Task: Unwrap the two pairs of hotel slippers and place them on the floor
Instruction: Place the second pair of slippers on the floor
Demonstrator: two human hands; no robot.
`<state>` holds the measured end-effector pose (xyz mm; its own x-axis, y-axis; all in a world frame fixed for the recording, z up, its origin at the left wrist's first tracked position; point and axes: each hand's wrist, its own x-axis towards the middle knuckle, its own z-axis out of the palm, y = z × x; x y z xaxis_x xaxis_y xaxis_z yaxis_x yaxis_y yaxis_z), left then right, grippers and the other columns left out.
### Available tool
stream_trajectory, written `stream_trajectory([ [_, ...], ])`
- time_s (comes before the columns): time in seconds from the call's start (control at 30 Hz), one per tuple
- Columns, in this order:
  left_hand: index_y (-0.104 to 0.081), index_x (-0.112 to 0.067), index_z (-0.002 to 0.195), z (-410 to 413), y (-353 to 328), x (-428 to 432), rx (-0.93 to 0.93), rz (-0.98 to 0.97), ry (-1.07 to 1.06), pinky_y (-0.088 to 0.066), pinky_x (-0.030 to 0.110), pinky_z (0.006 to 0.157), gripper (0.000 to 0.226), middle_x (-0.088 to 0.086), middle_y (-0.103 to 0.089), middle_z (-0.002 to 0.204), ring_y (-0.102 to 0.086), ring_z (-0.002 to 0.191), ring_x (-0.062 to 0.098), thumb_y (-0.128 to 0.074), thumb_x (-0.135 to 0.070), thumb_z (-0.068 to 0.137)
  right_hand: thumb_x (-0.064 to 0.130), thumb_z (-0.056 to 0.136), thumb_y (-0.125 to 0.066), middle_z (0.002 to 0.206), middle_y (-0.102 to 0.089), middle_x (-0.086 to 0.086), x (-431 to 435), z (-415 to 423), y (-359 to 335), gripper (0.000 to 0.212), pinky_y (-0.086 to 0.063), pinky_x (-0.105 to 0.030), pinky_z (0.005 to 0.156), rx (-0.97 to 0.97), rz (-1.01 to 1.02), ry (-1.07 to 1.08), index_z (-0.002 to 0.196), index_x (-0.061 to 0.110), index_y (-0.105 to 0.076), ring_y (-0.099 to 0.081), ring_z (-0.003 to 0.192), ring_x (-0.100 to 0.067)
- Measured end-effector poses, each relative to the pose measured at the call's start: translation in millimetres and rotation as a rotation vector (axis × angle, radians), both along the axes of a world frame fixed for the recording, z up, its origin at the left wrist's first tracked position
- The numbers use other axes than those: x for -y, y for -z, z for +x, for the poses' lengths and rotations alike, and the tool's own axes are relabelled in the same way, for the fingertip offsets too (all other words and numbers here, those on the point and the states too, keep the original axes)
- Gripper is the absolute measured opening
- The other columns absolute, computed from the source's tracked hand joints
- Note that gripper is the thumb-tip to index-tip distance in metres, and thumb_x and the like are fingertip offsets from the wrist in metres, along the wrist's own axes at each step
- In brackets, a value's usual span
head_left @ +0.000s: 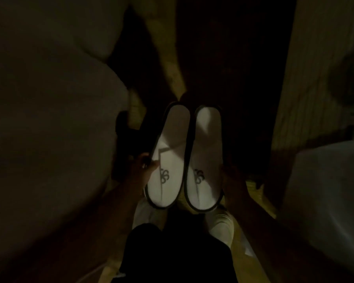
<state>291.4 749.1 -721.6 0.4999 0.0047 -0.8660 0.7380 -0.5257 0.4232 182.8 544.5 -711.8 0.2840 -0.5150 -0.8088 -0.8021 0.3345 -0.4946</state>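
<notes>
Slippers held side by side over the floor
My left hand (143, 166) grips the left slipper (168, 156), right hand (231, 176) the right slipper (205, 158), toes toward me, to set down paired

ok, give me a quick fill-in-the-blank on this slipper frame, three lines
1. The two slippers are held side by ____.
2. Each slipper is white with a ____ rim.
3. The left hand grips the left slipper; the right hand grips the ____ one.

Missing words: side; dark; right
</notes>
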Motion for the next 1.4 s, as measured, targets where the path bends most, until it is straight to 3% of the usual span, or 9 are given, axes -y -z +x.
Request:
stream_trajectory([
  [0.07,-0.048,0.004,0.125,0,26,7,-0.02,-0.026,-0.052,-0.043,0.046,0.093,0.039,0.02,-0.054,0.113,-0.051,0.118,0.041,-0.057,-0.01,0.09,0.016,0.099,-0.047,0.139,-0.051,-0.015,2,1,21,0.036,-0.045,-0.043,0.102,0.01,-0.017,0.003,0.134,0.01,-0.048,-0.052,0.121,-0.031],
  [0.2,-0.042,0.001,0.131,-6,68,26,-0.006,-0.07,-0.097,-0.044,0.044,0.094,0.045,0.024,-0.053,0.125,-0.054,0.109,0.03,-0.057,-0.01,0.09,0.015,0.099,-0.047,0.127,-0.052,-0.003,19,3,55,0.033,-0.05,-0.023,0.072,0.057,0.069,0.061,0.132,0.014,-0.049,-0.055,0.105,-0.017],
  [0.33,-0.044,-0.003,0.13,-10,87,43,0.063,-0.068,-0.106,-0.045,0.039,0.087,0.041,0.023,-0.055,0.126,-0.053,0.1,0.024,-0.055,-0.014,0.091,0.019,0.1,-0.044,0.143,-0.047,-0.013,35,8,76,0.043,-0.044,-0.045,0.101,0.031,0.018,0.048,0.141,0.009,-0.04,-0.047,0.128,-0.03],
  [0.47,-0.047,-0.005,0.128,-19,91,50,0.182,0.027,-0.105,-0.039,0.03,0.078,0.04,0.02,-0.057,0.123,-0.052,0.096,0.019,-0.056,-0.016,0.091,0.018,0.096,-0.053,0.141,-0.049,-0.014,36,7,83,0.046,-0.042,-0.033,0.092,0.004,-0.111,-0.059,0.14,0.009,-0.041,-0.048,0.126,-0.028],
  [0.6,-0.045,-0.005,0.132,-21,90,53,0.234,0.053,-0.087,-0.04,0.031,0.082,0.044,0.021,-0.056,0.127,-0.055,0.109,0.031,-0.057,-0.017,0.091,0.018,0.091,-0.062,0.14,-0.049,-0.011,29,1,83,0.057,-0.038,-0.026,0.087,0.006,-0.257,-0.203,0.142,0.01,-0.038,-0.049,0.121,-0.019],
  [0.77,-0.047,-0.008,0.129,-11,90,53,0.234,0.016,-0.066,-0.043,0.033,0.081,0.04,0.018,-0.058,0.124,-0.056,0.101,0.023,-0.056,-0.016,0.091,0.019,0.092,-0.061,0.142,-0.048,-0.011,27,-2,84,0.058,-0.039,-0.029,0.091,0.013,-0.314,-0.231,0.144,0.011,-0.035,-0.047,0.128,-0.025],
  [1.0,-0.05,-0.007,0.127,-5,91,54,0.274,0.086,0.098,-0.046,0.053,0.096,0.04,0.023,-0.059,0.123,-0.057,0.11,0.039,-0.056,-0.016,0.089,0.022,0.093,-0.059,0.145,-0.046,-0.011,22,-4,82,0.058,-0.04,-0.043,0.106,-0.005,-0.385,-0.25,0.144,0.01,-0.035,-0.044,0.133,-0.027],
  [1.23,-0.046,-0.005,0.134,-5,93,52,0.224,0.066,0.046,-0.045,0.05,0.098,0.044,0.025,-0.057,0.127,-0.056,0.114,0.04,-0.053,-0.015,0.092,0.031,0.095,-0.054,0.15,-0.039,-0.012,18,-3,80,0.061,-0.036,-0.048,0.109,-0.065,-0.432,-0.369,0.147,0.009,-0.03,-0.038,0.138,-0.028],
  [1.4,-0.045,-0.012,0.135,-11,94,53,0.27,0.128,0.06,-0.04,0.03,0.084,0.044,0.017,-0.058,0.127,-0.057,0.108,0.027,-0.053,-0.022,0.093,0.031,0.095,-0.054,0.15,-0.04,-0.013,16,-4,79,0.061,-0.035,-0.046,0.11,-0.077,-0.46,-0.367,0.146,0.008,-0.031,-0.038,0.138,-0.027],
])
